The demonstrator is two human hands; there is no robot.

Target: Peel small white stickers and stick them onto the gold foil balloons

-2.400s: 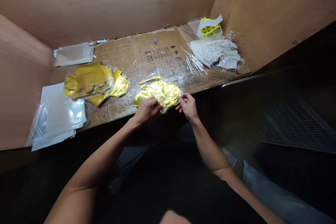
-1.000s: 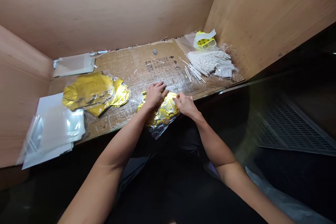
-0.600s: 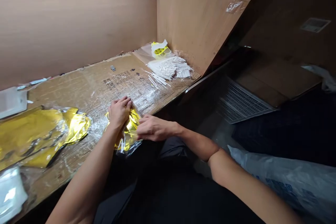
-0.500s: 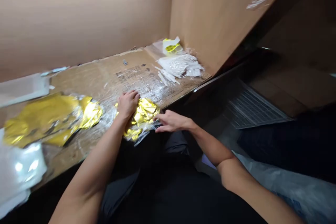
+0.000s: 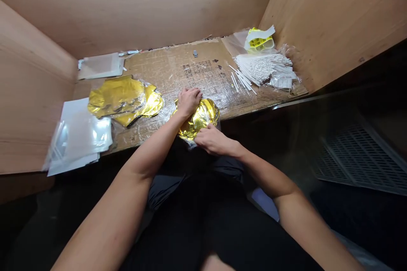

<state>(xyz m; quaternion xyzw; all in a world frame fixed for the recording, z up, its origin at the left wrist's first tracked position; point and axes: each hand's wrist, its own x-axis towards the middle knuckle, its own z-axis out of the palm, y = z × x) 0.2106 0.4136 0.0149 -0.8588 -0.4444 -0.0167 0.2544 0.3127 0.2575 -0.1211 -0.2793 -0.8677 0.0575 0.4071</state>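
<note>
A gold foil balloon (image 5: 206, 112), folded and partly covered by clear plastic, lies at the table's front edge. My left hand (image 5: 189, 100) rests on its left side with fingers bent and close together, holding it down. At its near edge, my right hand (image 5: 212, 139) is closed on the foil and plastic; the fingertips are partly hidden. To the left of my hands lies a stack of flattened gold foil balloons (image 5: 117, 95).
White paper straws (image 5: 257, 67) spill from a plastic bag at right, with a yellow item (image 5: 259, 41) behind. Clear plastic bags (image 5: 79, 135) lie front left, a translucent tray (image 5: 101, 65) back left. Wooden panels (image 5: 143, 8) enclose the cardboard-covered table (image 5: 171, 67). A grey grate (image 5: 365, 156) stands lower right.
The view has swung left, showing the left panel. My right hand has closed from a loose reach at the foil's right side onto its near edge. My left hand stays on the foil.
</note>
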